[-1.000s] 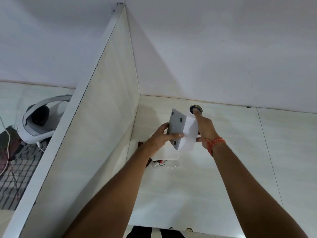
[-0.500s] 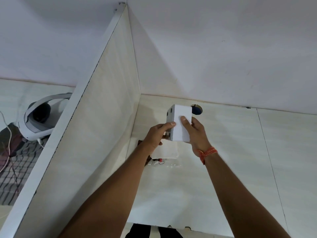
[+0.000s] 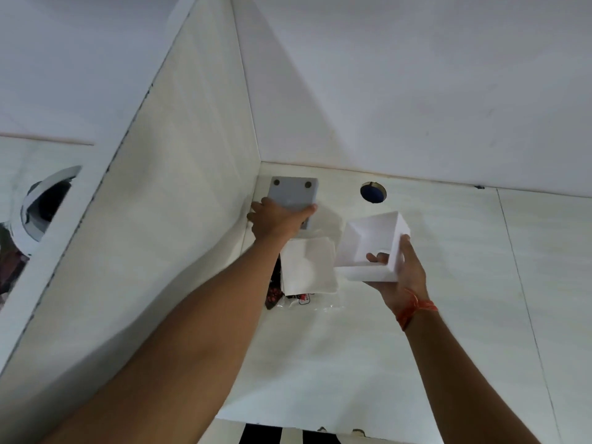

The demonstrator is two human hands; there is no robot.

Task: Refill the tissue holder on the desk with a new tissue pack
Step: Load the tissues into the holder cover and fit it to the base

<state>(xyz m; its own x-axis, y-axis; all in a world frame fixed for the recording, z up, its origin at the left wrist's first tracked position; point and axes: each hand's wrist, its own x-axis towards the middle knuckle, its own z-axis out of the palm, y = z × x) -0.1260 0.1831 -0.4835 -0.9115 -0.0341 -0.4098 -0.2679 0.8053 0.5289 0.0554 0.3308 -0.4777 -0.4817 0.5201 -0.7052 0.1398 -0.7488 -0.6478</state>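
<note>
While I watch through the head camera, the far left at about nine o'clock shows a white rounded headset point(image 3: 38, 203), partly cut off by the pale upright divider panel point(image 3: 153, 219) that runs from the bottom left up toward twelve o'clock. I cannot make out more of that device than its curved shell and dark inner opening.

Right of the panel lies the white desk surface point(image 3: 320, 363), with the corner where panel, wall and desk meet at roughly eleven o'clock from the picture's middle. My left hand point(image 3: 275, 219) reaches into that corner, fingers closed over the near edge of a flat grey square base plate point(image 3: 293, 192) with two dark round spots near its far edge. The plate sits just beside the divider; whether it rests flat on the desk or is slightly lifted I cannot tell.

Directly at six o'clock from that hand lies a stack of white folded tissues point(image 3: 309, 267) on the desk, on top of crumpled clear plastic wrapping point(image 3: 320, 304) with a dark printed strip at its left side.

At one o'clock from the stack is a round dark cable hole point(image 3: 373, 193) in the desk.

Further right, my right hand point(image 3: 400, 277) grips the white open-sided cube tissue holder shell point(image 3: 371, 248), thumb inside the opening and fingers wrapped along its right outer wall. It is tilted above the desk, hollow side facing me, empty inside. An orange thread band point(image 3: 415, 310) circles that wrist.
</note>
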